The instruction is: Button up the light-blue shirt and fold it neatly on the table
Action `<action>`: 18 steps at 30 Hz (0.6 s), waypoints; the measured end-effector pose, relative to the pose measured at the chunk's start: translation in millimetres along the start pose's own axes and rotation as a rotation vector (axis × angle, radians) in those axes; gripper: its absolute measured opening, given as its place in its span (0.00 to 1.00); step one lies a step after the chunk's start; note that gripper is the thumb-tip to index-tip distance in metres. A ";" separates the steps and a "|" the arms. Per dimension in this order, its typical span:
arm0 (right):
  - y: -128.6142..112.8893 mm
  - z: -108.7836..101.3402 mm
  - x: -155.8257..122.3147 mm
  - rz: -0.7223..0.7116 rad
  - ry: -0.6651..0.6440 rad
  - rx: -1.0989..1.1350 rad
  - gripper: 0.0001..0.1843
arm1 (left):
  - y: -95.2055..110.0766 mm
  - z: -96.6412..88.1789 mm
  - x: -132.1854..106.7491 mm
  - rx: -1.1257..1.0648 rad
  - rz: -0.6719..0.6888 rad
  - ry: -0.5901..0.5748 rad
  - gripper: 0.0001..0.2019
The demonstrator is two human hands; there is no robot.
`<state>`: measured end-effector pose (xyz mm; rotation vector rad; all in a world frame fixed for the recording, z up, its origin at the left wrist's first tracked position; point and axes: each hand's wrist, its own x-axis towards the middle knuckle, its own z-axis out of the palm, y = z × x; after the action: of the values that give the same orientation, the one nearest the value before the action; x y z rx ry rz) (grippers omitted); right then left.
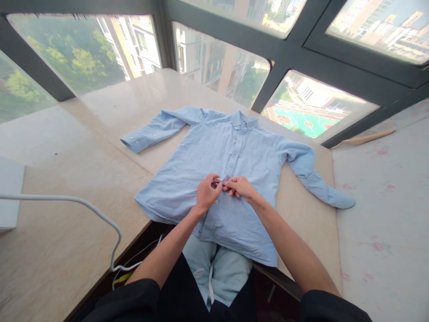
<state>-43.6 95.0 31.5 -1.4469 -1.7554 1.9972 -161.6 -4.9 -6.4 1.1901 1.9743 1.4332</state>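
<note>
A light blue button-up shirt (208,152) lies face up on the stone ledge, its collar toward the windows and its hem hanging over the near edge. Both hands meet at the front placket, below the chest pocket (256,158). My left hand (208,192) pinches the fabric at the placket, thumb and fingers together. From the other side, my right hand (239,187) grips the same bit of placket between thumb and fingers. A small button (216,201) shows just below the hands. Whether a button sits between the fingertips is hidden.
Stone ledge (100,165) stretches left and behind the shirt up to dark-framed windows (214,58). A white cable (97,214) loops over the ledge's left front edge. At far left stands a white box-like object (10,192). A flower-patterned wall (378,214) borders the right side.
</note>
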 end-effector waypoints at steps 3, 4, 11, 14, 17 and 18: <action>-1.8 1.4 -2.0 -0.009 0.009 -0.015 0.09 | 0.3 0.5 0.0 -0.002 -0.007 0.006 0.11; -2.1 1.5 -2.5 -0.013 0.009 -0.020 0.09 | 0.1 0.8 -0.1 -0.003 -0.009 0.012 0.11; 2.3 -0.2 -2.2 -0.059 0.007 -0.003 0.08 | -0.7 2.5 -1.2 0.103 0.013 0.027 0.11; 4.1 0.6 -1.1 -0.060 0.013 -0.022 0.07 | -0.7 2.3 -1.0 0.197 0.048 -0.013 0.11; 4.3 1.6 -0.9 -0.071 -0.002 -0.056 0.08 | -0.6 2.5 -0.7 0.262 0.078 -0.038 0.10; 4.2 1.8 -1.1 -0.075 -0.006 -0.063 0.08 | -0.5 2.7 -0.7 0.278 0.090 -0.040 0.10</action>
<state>-42.3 91.7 28.4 -1.3724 -1.8623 1.9280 -159.4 -4.0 -8.0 1.4307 2.1687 1.1919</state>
